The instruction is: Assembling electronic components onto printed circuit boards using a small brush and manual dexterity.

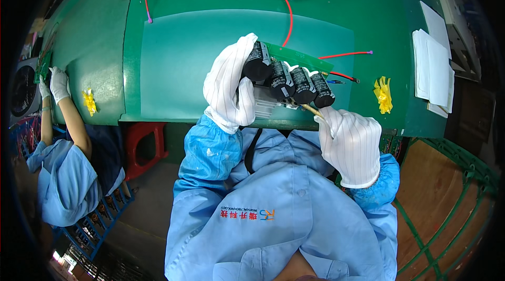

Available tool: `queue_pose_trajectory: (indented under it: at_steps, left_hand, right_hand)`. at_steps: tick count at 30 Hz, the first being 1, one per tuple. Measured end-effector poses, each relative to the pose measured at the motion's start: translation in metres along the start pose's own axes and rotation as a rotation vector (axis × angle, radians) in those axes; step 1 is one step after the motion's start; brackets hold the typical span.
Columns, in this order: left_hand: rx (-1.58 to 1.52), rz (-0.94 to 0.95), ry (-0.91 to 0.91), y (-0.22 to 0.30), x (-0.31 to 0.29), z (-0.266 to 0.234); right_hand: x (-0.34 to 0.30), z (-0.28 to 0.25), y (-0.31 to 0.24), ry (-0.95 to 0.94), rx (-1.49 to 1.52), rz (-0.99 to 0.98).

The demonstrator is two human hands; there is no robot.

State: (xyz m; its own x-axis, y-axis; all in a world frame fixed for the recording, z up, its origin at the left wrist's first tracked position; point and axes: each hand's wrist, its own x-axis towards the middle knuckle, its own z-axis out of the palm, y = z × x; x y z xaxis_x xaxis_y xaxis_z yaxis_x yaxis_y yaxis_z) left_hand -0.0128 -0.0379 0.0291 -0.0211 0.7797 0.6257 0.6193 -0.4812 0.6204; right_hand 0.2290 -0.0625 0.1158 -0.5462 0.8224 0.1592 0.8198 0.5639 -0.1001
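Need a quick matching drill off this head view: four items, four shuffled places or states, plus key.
Column one
1. Left hand
2. Right hand
3. Red stool
4. White papers

Column two
A. Lying at the right side of the green table
B. Gripping a thin tan stick
C. Near the table's front edge, to the person's left
D. Holding the left end of a circuit board

Pairs: 1-D, 2-B, 3-C, 4-A

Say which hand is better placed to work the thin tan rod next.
Likely the right white-gloved hand: it grips the thin tan rod beside the black cylindrical capacitors, while the left white-gloved hand holds the green circuit board.
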Motion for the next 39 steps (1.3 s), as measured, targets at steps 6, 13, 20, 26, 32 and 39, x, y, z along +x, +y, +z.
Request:
queue_pose_trajectory:
  at_steps: [6,13,20,26,32,39]
  left_hand:
    - [0.01,-0.021,-0.001,0.001,0.0,0.001]
    - [0.005,-0.034,0.007,0.0,0.0,0.0]
    - [0.008,-0.031,0.066,-0.006,0.004,0.007]
    - [0.014,-0.081,0.069,-0.015,0.0,0.015]
    - [0.014,-0.074,0.07,-0.013,0.001,0.014]
    - [0.01,-0.065,0.075,-0.014,0.0,0.015]
  right_hand:
    - [0.002,0.0,-0.007,0.019,-0.04,0.008]
    - [0.007,-0.005,-0.006,0.026,-0.038,-0.012]
    - [0.008,-0.004,-0.004,-0.005,-0.034,0.004]
    - [-0.01,-0.012,-0.008,-0.049,-0.023,0.007]
    - [-0.005,0.005,-0.011,-0.03,-0.068,-0.004]
    - [0.0,-0.006,-0.008,-0.026,0.115,-0.055]
